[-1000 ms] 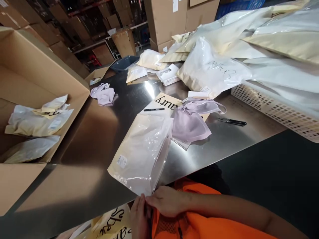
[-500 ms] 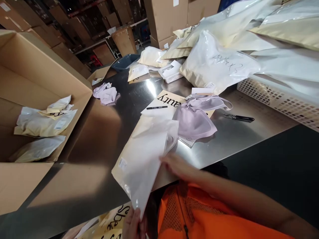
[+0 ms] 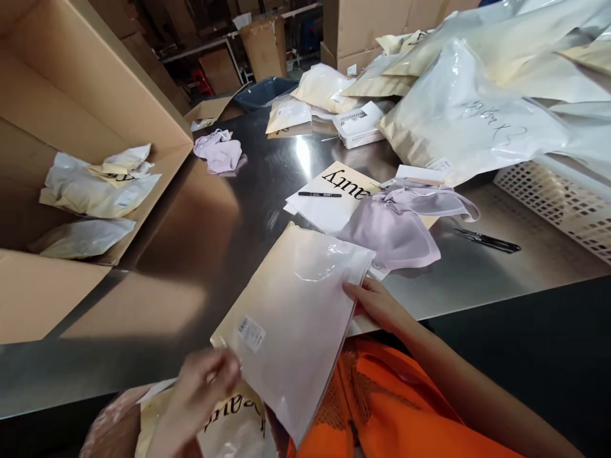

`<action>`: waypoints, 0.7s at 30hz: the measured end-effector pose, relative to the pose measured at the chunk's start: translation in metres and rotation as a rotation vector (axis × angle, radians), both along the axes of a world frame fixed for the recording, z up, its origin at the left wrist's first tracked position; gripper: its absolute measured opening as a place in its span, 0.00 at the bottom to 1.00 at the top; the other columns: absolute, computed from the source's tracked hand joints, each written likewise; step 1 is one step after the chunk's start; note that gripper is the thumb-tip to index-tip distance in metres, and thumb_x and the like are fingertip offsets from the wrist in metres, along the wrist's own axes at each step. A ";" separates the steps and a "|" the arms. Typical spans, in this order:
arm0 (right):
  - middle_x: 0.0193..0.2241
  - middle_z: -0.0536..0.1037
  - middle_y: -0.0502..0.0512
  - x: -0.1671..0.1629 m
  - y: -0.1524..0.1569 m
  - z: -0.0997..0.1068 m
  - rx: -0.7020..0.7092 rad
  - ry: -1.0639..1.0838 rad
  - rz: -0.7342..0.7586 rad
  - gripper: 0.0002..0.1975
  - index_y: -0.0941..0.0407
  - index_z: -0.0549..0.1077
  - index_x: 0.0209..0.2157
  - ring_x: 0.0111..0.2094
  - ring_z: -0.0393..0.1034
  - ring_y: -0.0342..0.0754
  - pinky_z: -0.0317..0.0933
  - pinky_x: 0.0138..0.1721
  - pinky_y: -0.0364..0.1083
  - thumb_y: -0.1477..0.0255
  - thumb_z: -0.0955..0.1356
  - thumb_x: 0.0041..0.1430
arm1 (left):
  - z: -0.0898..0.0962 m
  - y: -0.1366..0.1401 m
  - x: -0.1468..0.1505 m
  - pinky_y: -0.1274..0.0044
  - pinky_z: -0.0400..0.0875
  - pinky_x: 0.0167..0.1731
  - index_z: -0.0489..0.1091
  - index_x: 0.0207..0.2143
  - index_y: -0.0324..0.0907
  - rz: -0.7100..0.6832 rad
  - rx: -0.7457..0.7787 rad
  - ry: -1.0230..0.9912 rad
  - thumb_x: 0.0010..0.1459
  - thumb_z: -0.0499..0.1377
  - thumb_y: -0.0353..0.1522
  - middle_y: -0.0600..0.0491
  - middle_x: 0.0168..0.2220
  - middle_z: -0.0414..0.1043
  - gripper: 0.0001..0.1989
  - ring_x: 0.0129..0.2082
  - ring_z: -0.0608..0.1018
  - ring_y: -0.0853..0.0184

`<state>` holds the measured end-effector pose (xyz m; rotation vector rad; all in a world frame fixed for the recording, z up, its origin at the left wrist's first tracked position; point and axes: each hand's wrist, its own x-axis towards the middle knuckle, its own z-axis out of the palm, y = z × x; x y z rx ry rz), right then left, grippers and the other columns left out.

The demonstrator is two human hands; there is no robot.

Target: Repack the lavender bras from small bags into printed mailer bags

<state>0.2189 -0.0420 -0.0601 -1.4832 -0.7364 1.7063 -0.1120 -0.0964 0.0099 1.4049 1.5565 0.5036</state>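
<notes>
A flat plastic mailing bag (image 3: 300, 305), cream along one side and frosted clear, lies slanted across the near table edge with a small barcode label on it. My right hand (image 3: 375, 300) pinches its right edge, thumb on top. My left hand (image 3: 205, 381) is blurred beside the bag's lower left corner; its fingers look curled, but I cannot tell if they touch it. Just beyond the bag lies a lilac garment (image 3: 394, 222) with straps, partly over a printed cream bag (image 3: 346, 184). A black marker (image 3: 319, 194) rests on white paper.
On the left stands an open cardboard box (image 3: 157, 140) with packed bags (image 3: 95, 191) inside. Another lilac garment (image 3: 218, 151) lies near it. Black thread snips (image 3: 491, 242) and a white basket (image 3: 558, 203) are right, under piled bags (image 3: 477, 114). More printed bags (image 3: 233, 413) sit below the table edge.
My left hand has left the bag's lower corner and moved up and left. The bag has been turned flatter, with its label more in view. My right hand has shifted up its edge.
</notes>
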 end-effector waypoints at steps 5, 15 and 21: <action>0.33 0.79 0.59 -0.010 -0.001 -0.001 0.021 -0.019 0.072 0.15 0.58 0.76 0.35 0.34 0.75 0.55 0.71 0.33 0.51 0.62 0.68 0.51 | -0.001 0.162 0.055 0.77 0.69 0.34 0.76 0.36 0.43 0.198 0.197 0.019 0.56 0.61 0.44 0.51 0.32 0.76 0.14 0.34 0.76 0.65; 0.35 0.79 0.59 0.005 -0.015 -0.010 0.099 0.069 0.029 0.23 0.59 0.75 0.36 0.37 0.74 0.54 0.69 0.41 0.52 0.52 0.71 0.49 | -0.058 0.262 0.137 0.70 0.75 0.38 0.71 0.43 0.37 0.129 -0.002 0.044 0.63 0.59 0.39 0.50 0.41 0.73 0.14 0.37 0.77 0.66; 0.37 0.78 0.57 0.001 -0.022 -0.004 -0.001 0.197 -0.014 0.22 0.56 0.72 0.43 0.34 0.73 0.50 0.69 0.34 0.48 0.56 0.69 0.52 | -0.059 0.246 0.126 0.73 0.72 0.35 0.72 0.35 0.36 0.137 0.127 -0.027 0.61 0.60 0.41 0.53 0.34 0.74 0.15 0.33 0.76 0.68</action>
